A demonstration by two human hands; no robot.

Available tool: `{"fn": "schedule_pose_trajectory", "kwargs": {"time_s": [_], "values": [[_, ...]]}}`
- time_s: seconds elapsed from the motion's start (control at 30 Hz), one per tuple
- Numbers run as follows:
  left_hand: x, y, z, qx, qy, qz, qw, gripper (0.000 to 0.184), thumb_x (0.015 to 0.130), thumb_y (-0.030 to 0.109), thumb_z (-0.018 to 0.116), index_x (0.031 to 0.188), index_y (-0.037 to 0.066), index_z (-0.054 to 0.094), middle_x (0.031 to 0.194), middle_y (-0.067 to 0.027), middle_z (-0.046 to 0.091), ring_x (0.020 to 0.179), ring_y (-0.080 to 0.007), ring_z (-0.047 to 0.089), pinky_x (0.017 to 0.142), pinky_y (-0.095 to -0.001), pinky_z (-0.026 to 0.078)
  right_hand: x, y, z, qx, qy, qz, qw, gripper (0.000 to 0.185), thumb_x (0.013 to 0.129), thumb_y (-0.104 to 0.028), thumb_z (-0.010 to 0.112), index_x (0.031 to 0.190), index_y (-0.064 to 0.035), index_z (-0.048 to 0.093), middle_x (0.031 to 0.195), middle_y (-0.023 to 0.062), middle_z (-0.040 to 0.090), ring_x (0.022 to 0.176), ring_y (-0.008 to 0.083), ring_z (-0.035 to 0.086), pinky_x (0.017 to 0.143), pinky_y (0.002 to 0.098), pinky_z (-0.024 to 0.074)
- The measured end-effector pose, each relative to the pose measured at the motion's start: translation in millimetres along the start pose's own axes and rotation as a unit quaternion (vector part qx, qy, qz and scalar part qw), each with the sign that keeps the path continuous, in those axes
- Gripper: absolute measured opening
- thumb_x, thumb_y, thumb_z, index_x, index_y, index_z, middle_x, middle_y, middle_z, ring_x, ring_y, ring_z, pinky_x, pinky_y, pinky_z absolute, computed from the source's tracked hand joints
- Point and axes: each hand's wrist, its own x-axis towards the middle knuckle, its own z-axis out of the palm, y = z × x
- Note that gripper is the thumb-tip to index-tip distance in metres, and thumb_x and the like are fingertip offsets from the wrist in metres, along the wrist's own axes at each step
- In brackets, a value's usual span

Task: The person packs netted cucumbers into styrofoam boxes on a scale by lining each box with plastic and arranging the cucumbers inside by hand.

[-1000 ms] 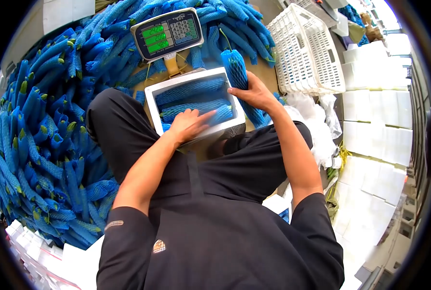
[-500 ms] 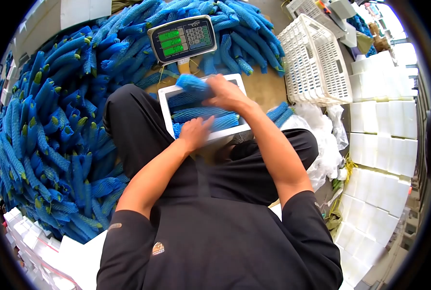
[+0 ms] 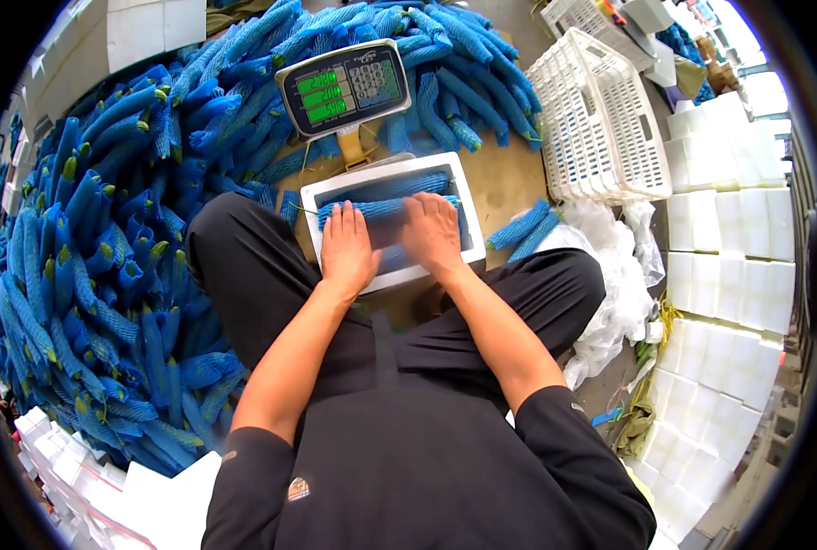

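A white foam box (image 3: pixel 475 247) stands before me between my bent knees, with long vegetables in blue foam net sleeves inside. One net-sleeved vegetable (image 3: pixel 386 210) lies crosswise in it, near the middle. On the left part of this vegetable, my left hand (image 3: pixel 349 249) rests with its fingers stretched out. My right hand (image 3: pixel 432 234) is at the vegetable's right part, fingers extended and slightly blurred. The lower inside of the box is partly hidden by my hands. Behind the box is a digital scale display (image 3: pixel 344 89) with green lit numbers.
A big heap of net-sleeved vegetables (image 3: pixel 106 266) curves around the left and back. Two more sleeved vegetables (image 3: pixel 525 229) lie right of the box. A white plastic crate (image 3: pixel 601 119), clear plastic bags (image 3: pixel 601 284) and stacked white foam boxes (image 3: pixel 729 284) are on the right.
My right hand has come down from above the box and no longer holds up a sleeved vegetable. My left hand has moved slightly up and left. The scale's numbers have changed.
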Motion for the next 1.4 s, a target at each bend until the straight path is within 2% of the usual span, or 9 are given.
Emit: {"fn": "schedule_pose_trajectory", "kwargs": {"time_s": [0.17, 0.43, 0.6, 0.83, 0.93, 1.0, 1.17, 1.3, 1.4], "values": [[9.1, -16.3, 31.0, -0.021, -0.027, 0.009, 0.999, 0.097, 0.083, 0.05, 0.078, 0.149, -0.011, 0.043, 0.157, -0.0322, 0.041, 0.148, -0.0466, 0.039, 0.122, -0.0528, 0.033, -8.2, 13.8, 13.1, 0.008, 0.005, -0.01, 1.0, 0.05, 0.082, -0.018, 0.076, 0.128, -0.0052, 0.058, 0.128, 0.0138, 0.059, 0.129, 0.0357, 0.052, 0.119, 0.0521, 0.0329], [14.9, -11.0, -36.6, -0.04, -0.074, 0.054, 0.995, 0.081, 0.091, 0.047, 0.073, 0.15, -0.003, 0.048, 0.154, -0.0284, 0.048, 0.143, -0.0439, 0.047, 0.121, -0.0547, 0.033, 13.1, 17.5, -25.8, 0.005, -0.099, 0.022, 0.995, 0.046, 0.086, -0.025, 0.076, 0.126, -0.0061, 0.064, 0.135, 0.014, 0.062, 0.136, 0.0347, 0.051, 0.12, 0.0612, 0.0295], [-1.0, -24.2, -137.3, -0.077, 0.03, 0.107, 0.991, 0.064, 0.089, 0.036, 0.078, 0.142, 0.006, 0.059, 0.139, -0.0175, 0.064, 0.135, -0.0329, 0.057, 0.119, -0.0558, 0.033, 33.2, 27.8, -133.5, 0.162, -0.174, 0.08, 0.968, 0.051, 0.094, -0.031, 0.072, 0.135, -0.0032, 0.063, 0.13, 0.0204, 0.068, 0.121, 0.0395, 0.062, 0.11, 0.0458, 0.0429], [4.1, -127.3, -210.0, 0.024, 0.153, -0.03, 0.987, 0.043, 0.095, 0.027, 0.073, 0.132, 0.007, 0.066, 0.121, -0.0143, 0.071, 0.115, -0.0327, 0.066, 0.113, -0.0489, 0.042, 33.4, 88.0, -183.1, 0.282, -0.239, 0.238, 0.898, 0.049, 0.101, -0.025, 0.07, 0.142, -0.0014, 0.056, 0.129, 0.0165, 0.068, 0.118, 0.0245, 0.066, 0.1, 0.0352, 0.0526], [-0.3, -140.4, -184.8, -0.199, 0.112, -0.123, 0.966, 0.038, 0.099, 0.028, 0.067, 0.13, 0.005, 0.066, 0.122, -0.0172, 0.07, 0.115, -0.0365, 0.066, 0.108, -0.0446, 0.047, 46.1, 103.9, -180.6, 0.304, -0.268, 0.252, 0.879, 0.052, 0.102, -0.027, 0.069, 0.143, 0.0014, 0.054, 0.13, 0.018, 0.068, 0.119, 0.0252, 0.066, 0.102, 0.0361, 0.0523], [-2.4, -145.4, -184.1, -0.145, 0.111, -0.108, 0.977, 0.036, 0.101, 0.029, 0.063, 0.127, 0.004, 0.066, 0.123, -0.0198, 0.069, 0.115, -0.0388, 0.065, 0.103, -0.0432, 0.05, 58.4, 118.9, -166.2, 0.307, -0.297, 0.241, 0.871, 0.053, 0.102, -0.028, 0.069, 0.144, 0.0019, 0.054, 0.131, 0.0193, 0.068, 0.12, 0.0263, 0.066, 0.102, 0.0365, 0.0521], [23.7, -108.0, -211.1, -0.048, -0.005, -0.132, 0.99, 0.033, 0.098, 0.029, 0.066, 0.119, 0.003, 0.067, 0.119, -0.0199, 0.07, 0.113, -0.0393, 0.065, 0.098, -0.0464, 0.051, 87.0, 173.1, -135.9, 0.121, -0.373, 0.255, 0.884, 0.057, 0.1, -0.036, 0.066, 0.143, 0.0, 0.056, 0.134, 0.021, 0.067, 0.124, 0.0297, 0.065, 0.104, 0.0375, 0.0509], [38.8, -93.9, -192.9, 0.002, 0.07, -0.073, 0.995, 0.032, 0.085, 0.024, 0.08, 0.112, 0.007, 0.072, 0.098, -0.0095, 0.073, 0.096, -0.0313, 0.069, 0.087, -0.0424, 0.054, 104.7, 230.3, -74.6, -0.01, -0.391, 0.278, 0.877, 0.068, 0.093, -0.046, 0.069, 0.145, -0.0041, 0.055, 0.141, 0.0215, 0.063, 0.128, 0.0349, 0.062, 0.108, 0.0419, 0.0491], [47.2, -85.5, -197.7, -0.01, 0.071, -0.064, 0.995, 0.027, 0.084, 0.019, 0.08, 0.107, 0.007, 0.072, 0.097, -0.0094, 0.073, 0.094, -0.0311, 0.069, 0.086, -0.0418, 0.054, 116.7, 250.0, -28.8, -0.039, -0.338, 0.307, 0.889, 0.072, 0.091, -0.049, 0.071, 0.147, -0.0065, 0.053, 0.147, 0.0194, 0.058, 0.133, 0.0342, 0.059, 0.109, 0.044, 0.0481]]}}
